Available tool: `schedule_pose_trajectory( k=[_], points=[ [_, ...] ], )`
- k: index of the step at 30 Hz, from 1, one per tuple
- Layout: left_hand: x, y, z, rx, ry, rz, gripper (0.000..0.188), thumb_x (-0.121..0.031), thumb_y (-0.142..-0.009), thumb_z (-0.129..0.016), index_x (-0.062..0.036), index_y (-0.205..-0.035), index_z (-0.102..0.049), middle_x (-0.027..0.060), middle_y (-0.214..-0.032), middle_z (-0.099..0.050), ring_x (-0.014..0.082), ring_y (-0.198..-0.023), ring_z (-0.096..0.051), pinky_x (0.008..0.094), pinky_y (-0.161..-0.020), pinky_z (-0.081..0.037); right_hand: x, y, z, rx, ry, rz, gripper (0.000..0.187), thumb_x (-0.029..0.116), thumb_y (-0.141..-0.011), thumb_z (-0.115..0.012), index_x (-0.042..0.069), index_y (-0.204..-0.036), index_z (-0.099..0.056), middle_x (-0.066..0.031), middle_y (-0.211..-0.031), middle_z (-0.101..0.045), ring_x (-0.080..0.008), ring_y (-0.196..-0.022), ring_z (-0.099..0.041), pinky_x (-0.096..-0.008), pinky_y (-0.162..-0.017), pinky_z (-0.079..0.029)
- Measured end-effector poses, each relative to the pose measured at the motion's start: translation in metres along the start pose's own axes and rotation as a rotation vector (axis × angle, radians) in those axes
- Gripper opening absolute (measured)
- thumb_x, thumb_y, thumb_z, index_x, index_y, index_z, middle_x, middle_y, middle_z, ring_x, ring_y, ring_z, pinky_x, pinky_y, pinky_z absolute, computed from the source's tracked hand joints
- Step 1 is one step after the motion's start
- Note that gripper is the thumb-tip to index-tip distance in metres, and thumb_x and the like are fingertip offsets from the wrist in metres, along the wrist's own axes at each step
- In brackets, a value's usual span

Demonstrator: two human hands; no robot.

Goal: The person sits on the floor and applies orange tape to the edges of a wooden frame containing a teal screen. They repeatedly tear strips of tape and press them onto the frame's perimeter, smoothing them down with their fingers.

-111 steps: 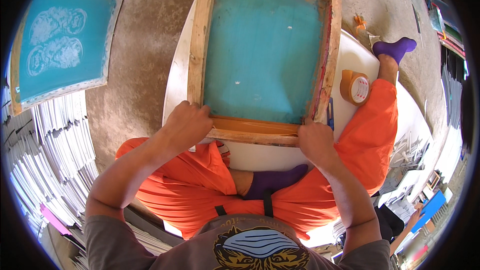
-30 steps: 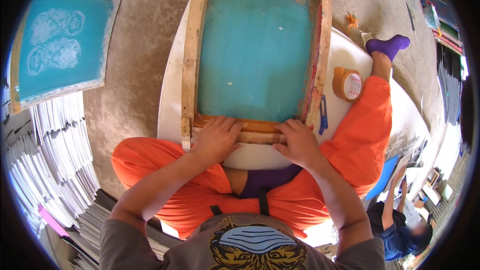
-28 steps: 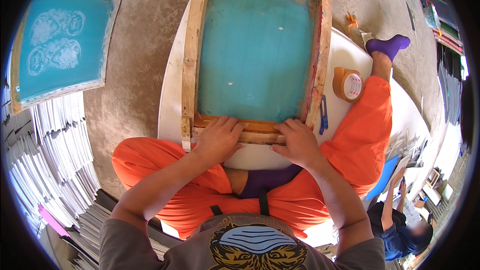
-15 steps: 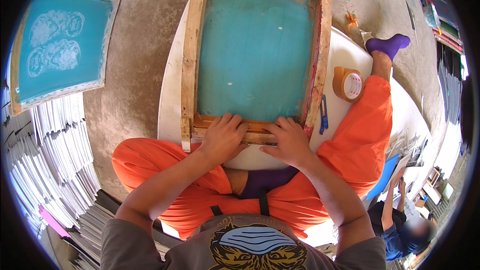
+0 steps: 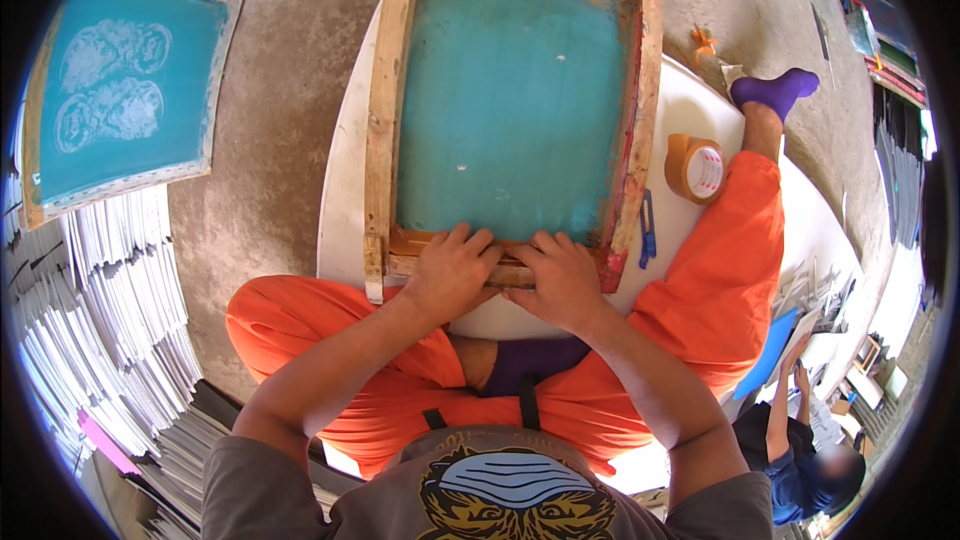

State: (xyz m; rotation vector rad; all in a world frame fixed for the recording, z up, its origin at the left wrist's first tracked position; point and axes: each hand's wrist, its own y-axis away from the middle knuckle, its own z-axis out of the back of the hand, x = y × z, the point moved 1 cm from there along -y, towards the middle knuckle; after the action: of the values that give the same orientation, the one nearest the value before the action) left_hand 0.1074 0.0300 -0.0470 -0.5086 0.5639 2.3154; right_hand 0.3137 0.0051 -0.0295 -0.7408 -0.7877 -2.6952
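Observation:
A wooden screen printing frame (image 5: 382,120) with teal mesh (image 5: 510,100) lies on a white board between my legs. Brown tape (image 5: 408,240) runs along the inside of its near bar. My left hand (image 5: 452,268) is closed over that bar, fingertips on the inner side and thumb at the near edge. Close beside it, my right hand (image 5: 556,278) grips the same bar, its fingers bent over the tape. My palms and fingers hide the middle of the taped strip.
Right of the frame lie a blue utility knife (image 5: 648,228) and a roll of brown tape (image 5: 695,168). Another teal screen (image 5: 130,90) stands at the left above stacked papers (image 5: 110,290). My orange-trousered legs flank the white board (image 5: 343,170). A person (image 5: 800,460) sits at the lower right.
My right hand has slid left along the near bar, closer to my left hand, baring the frame's near right corner. My left hand has shifted slightly right.

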Motion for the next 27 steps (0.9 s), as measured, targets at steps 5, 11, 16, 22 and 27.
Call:
schedule_pose_trajectory(
  k=[5, 11, 16, 22, 27],
  points=[
    [0.003, 0.003, 0.004, 0.046, -0.021, 0.009, 0.055, -0.039, -0.076, -0.09, -0.012, -0.122, -0.073, 0.0047, -0.113, -0.064, 0.0276, -0.109, -0.063, 0.0409, -0.09, -0.059, -0.004, 0.001, 0.002, 0.035, 0.036, -0.035, 0.052, 0.04, -0.076, -0.091, 0.009, -0.114, -0.075, -0.0069, -0.111, -0.066, -0.0289, -0.11, -0.064, -0.0451, -0.09, -0.054],
    [0.014, 0.016, 0.01, 0.037, -0.057, 0.026, 0.052, -0.038, -0.077, -0.089, -0.0084, -0.116, -0.072, 0.0049, -0.11, -0.063, 0.0263, -0.109, -0.065, 0.0397, -0.089, -0.061, -0.01, 0.008, 0.01, 0.073, 0.051, -0.071, 0.053, 0.04, -0.077, -0.09, 0.005, -0.113, -0.072, -0.0088, -0.111, -0.067, -0.0295, -0.111, -0.065, -0.045, -0.093, -0.056],
    [0.02, 0.023, 0.008, 0.052, -0.088, 0.031, 0.051, -0.036, -0.078, -0.089, -0.0084, -0.117, -0.071, 0.0053, -0.114, -0.064, 0.0264, -0.114, -0.064, 0.0394, -0.089, -0.063, -0.01, 0.012, 0.01, 0.049, 0.087, -0.06, 0.051, 0.036, -0.076, -0.091, 0.005, -0.113, -0.074, -0.0089, -0.108, -0.066, -0.0298, -0.108, -0.065, -0.0443, -0.091, -0.058],
    [0.016, 0.032, 0.002, -0.01, -0.064, 0.08, 0.053, -0.034, -0.078, -0.088, -0.0105, -0.123, -0.072, 0.0038, -0.118, -0.066, 0.0265, -0.115, -0.064, 0.0392, -0.092, -0.061, -0.012, 0.016, 0.001, 0.035, 0.098, -0.04, 0.047, 0.033, -0.077, -0.089, 0.006, -0.112, -0.075, -0.0082, -0.108, -0.067, -0.0297, -0.107, -0.065, -0.0434, -0.089, -0.058],
    [0.013, 0.037, 0.0, -0.048, -0.067, 0.075, 0.054, -0.034, -0.078, -0.088, -0.0108, -0.124, -0.073, 0.003, -0.119, -0.066, 0.0252, -0.116, -0.064, 0.0391, -0.09, -0.062, -0.005, 0.019, -0.006, -0.04, 0.18, 0.003, 0.047, 0.029, -0.078, -0.086, 0.006, -0.117, -0.074, -0.0078, -0.109, -0.067, -0.0293, -0.106, -0.065, -0.0433, -0.088, -0.058]
  ],
)
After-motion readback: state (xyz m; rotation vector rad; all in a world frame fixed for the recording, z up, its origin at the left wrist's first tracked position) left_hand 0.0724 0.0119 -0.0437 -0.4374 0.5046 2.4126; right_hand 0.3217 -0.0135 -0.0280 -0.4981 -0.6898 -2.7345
